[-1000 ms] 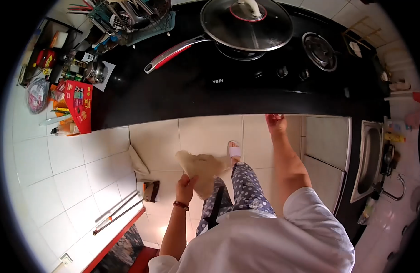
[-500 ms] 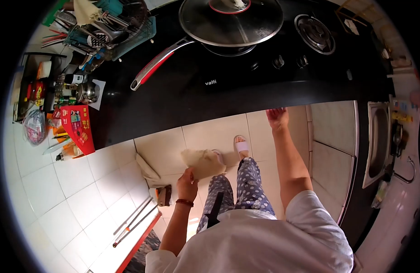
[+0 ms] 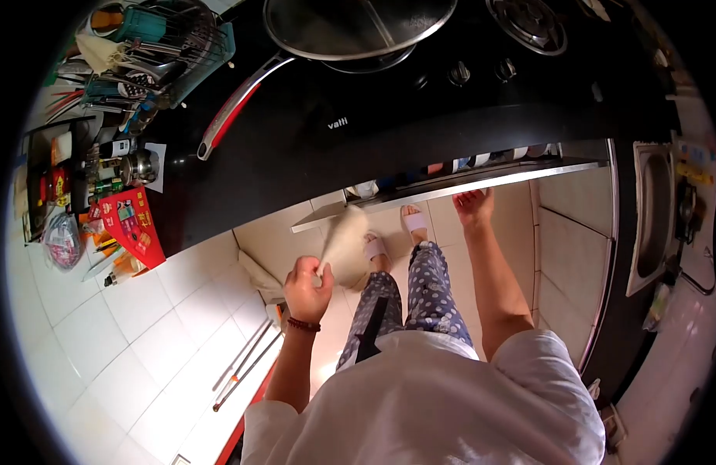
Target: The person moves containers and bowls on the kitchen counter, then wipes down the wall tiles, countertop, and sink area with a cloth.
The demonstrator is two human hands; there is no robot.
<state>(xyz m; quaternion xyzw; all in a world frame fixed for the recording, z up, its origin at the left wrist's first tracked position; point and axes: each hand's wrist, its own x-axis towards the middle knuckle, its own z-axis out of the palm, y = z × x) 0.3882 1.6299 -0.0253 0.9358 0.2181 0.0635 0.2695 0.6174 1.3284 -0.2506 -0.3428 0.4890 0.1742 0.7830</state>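
Note:
A beige cloth [image 3: 348, 242], slightly blurred, hangs pinched in my left hand [image 3: 307, 292] over the floor. My right hand [image 3: 473, 208] is palm up at the front edge of a drawer [image 3: 451, 187], its fingers curled against the drawer front and their tips partly hidden. The drawer stands partly pulled out below the counter, and several light-coloured dishes [image 3: 479, 160] show in the gap. On the stove above, a lidded pan [image 3: 358, 27] has a red and silver handle [image 3: 234, 108] pointing to the lower left.
At the left of the counter [image 3: 257, 167] stand a rack of utensils [image 3: 168, 66], jars and bottles [image 3: 117, 163], and a red box [image 3: 133, 226]. A second burner [image 3: 528, 25] is at the upper right. A sink [image 3: 651, 217] lies at the far right.
The drawer has come out toward me with my right hand at its edge, so its contents now show. My left hand has risen and moved slightly left, lifting the cloth toward the drawer.

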